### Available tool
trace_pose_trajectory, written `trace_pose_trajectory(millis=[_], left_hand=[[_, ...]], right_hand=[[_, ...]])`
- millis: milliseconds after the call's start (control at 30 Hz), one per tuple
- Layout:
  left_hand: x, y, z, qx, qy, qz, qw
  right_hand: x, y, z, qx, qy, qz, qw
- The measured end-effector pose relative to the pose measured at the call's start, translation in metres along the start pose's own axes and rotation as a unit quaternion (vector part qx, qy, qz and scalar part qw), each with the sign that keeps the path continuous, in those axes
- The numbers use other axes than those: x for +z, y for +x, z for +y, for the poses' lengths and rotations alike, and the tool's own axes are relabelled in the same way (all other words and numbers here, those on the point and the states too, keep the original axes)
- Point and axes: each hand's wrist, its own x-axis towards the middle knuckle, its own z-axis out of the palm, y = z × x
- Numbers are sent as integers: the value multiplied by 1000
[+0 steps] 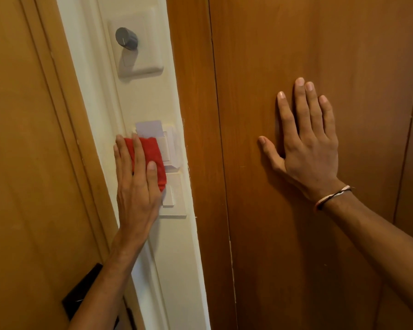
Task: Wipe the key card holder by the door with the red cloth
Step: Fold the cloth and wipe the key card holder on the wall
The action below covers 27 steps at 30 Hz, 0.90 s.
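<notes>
A white key card holder (168, 148) is fixed to the cream wall strip between two wooden panels, with a pale card (149, 127) standing in its top slot. My left hand (136, 186) presses a red cloth (150, 156) flat against the holder's left half, with the fingers laid over the cloth. The cloth covers the holder's left side and hangs down onto the switch plate below. My right hand (305, 141) lies flat with spread fingers on the wooden panel to the right, holding nothing.
A white light switch (173, 198) sits just below the holder, partly behind my left hand. Higher up is a plate with a grey round knob (126, 38). The wooden door (22, 163) on the left carries a black lock plate (81, 291) near the bottom.
</notes>
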Motion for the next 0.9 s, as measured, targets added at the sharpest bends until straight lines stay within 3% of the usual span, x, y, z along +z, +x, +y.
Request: trace_pose_trajectory(millis=[100,267,433,600,767,900], left_hand=[[-1,-16,-5,3,10,-25,1000],[-11,31,4,3,-17,-10,1000],[-5,-15,2,-1,85,-50,995],[-7,-21,5,-12,66,-66,996],[-14,-20,8,-54,-47,-49,996],[-19,-17,9,-97,-121,-26,988]], right_hand=[[0,-1,0,3,8,-1,1000],[-1,0,-1,5,9,-3,1000],[-1,0,0,6,14,-8,1000],[-9,3,-2,11,33,-39,999],[-38,7,-42,35,214,-63,974],[-63,16,-103,68,393,-187,898]])
